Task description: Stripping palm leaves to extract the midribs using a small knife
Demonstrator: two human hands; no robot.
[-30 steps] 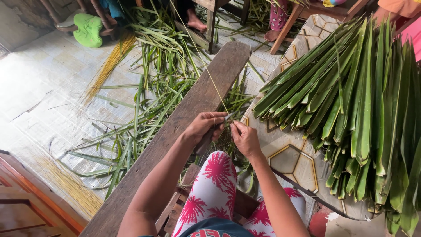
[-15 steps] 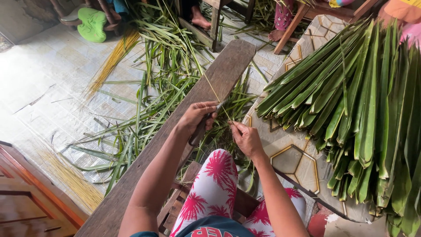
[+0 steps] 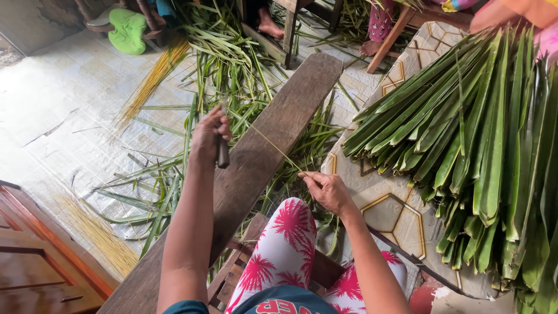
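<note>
— Pale floor sheeting lies strewn with green leaf strips (image 3: 232, 81); a wooden plank (image 3: 273, 134) crosses it.

— Hands?

— Left hand (image 3: 209, 136) fists a knife (image 3: 222, 154) over the plank. Right hand (image 3: 328, 191) pinches a thin leaf rib (image 3: 279, 150) end, beside stacked leaves (image 3: 476, 128).

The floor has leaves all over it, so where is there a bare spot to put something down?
Bare floor lies far left, between the yellow sticks and the wooden cabinet. The plank is bare past the left hand. The table has a patch beside the right hand. The leaf pile and scraps are crowded.
</note>
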